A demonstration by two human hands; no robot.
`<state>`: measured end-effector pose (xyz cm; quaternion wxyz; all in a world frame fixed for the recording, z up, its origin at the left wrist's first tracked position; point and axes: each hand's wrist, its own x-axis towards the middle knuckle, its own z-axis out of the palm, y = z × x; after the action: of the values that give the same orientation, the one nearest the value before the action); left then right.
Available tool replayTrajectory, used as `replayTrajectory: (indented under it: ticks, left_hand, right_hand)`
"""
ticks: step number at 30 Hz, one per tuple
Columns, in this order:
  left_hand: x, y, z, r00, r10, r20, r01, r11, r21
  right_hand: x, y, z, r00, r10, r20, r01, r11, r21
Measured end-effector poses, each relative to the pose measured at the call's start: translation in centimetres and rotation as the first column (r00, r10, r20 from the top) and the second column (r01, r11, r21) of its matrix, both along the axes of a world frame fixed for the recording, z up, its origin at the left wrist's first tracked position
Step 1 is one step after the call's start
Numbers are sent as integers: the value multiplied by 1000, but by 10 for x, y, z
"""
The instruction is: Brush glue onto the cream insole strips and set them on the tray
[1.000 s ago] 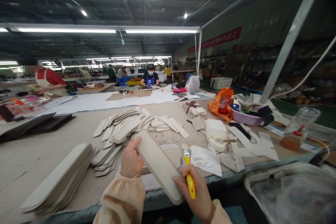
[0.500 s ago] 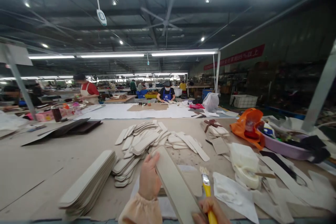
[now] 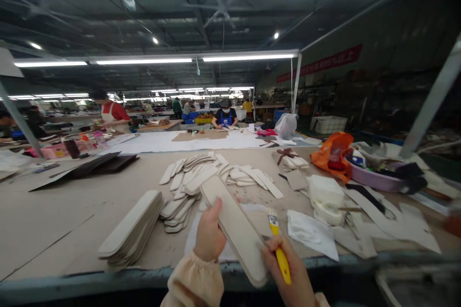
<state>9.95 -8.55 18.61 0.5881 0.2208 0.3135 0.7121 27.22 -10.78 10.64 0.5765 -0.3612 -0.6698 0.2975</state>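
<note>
A long pale strip [image 3: 236,230] with rounded ends slants across the front of the table, held up off it. My left hand [image 3: 209,234] grips its left edge, thumb on the upper face. In my right hand [image 3: 290,268] is a paintbrush [image 3: 282,260] with a yellow handle, bristles pointing away from me. The fingers of that hand also touch the strip's lower right edge. To the left stands a neat stack of similar strips [image 3: 133,225]. Beyond my left hand lies a loose pile of smaller pale pieces [image 3: 200,180].
On the right are a white plastic container [image 3: 326,196], a crumpled white cloth [image 3: 311,232], pale offcuts [image 3: 389,220], an orange bag [image 3: 331,156] and a lilac basin [image 3: 374,177]. Dark sheets [image 3: 90,170] lie back left. A co-worker [image 3: 225,116] sits across the far table.
The view has tipped downward, so the table's front edge now shows. The strip has come up and its near end is visible; my left thumb now lies across its face. Both hands keep hold.
</note>
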Motion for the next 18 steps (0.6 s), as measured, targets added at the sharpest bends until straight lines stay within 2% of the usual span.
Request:
replayTrajectory:
  ticks: [4,9,13,16,18]
  left_hand:
    - [-16,4,3,999,51,10,-51,998,-34]
    - [-21,7,3,997,66,37,-64,997,-50]
    - [-19,9,-1,996,87,15,-86,995,-54]
    - [-16,11,-5,995,94,-23,-96,989,-110]
    - [-13,12,-5,994,101,-37,-105,986,-128]
  right_hand:
    - [-1,-8,13,998,37,-53,-41,995,-85]
    - [-4,-6,13,999,46,13,-44,994,-96]
    - [-3,3,3,996,35,78,-32,999,-35]
    - [-5,10,-14,995,41,86,-41,999,-6]
    - [-8,15,-27,999,-1,34,1,1000,-23]
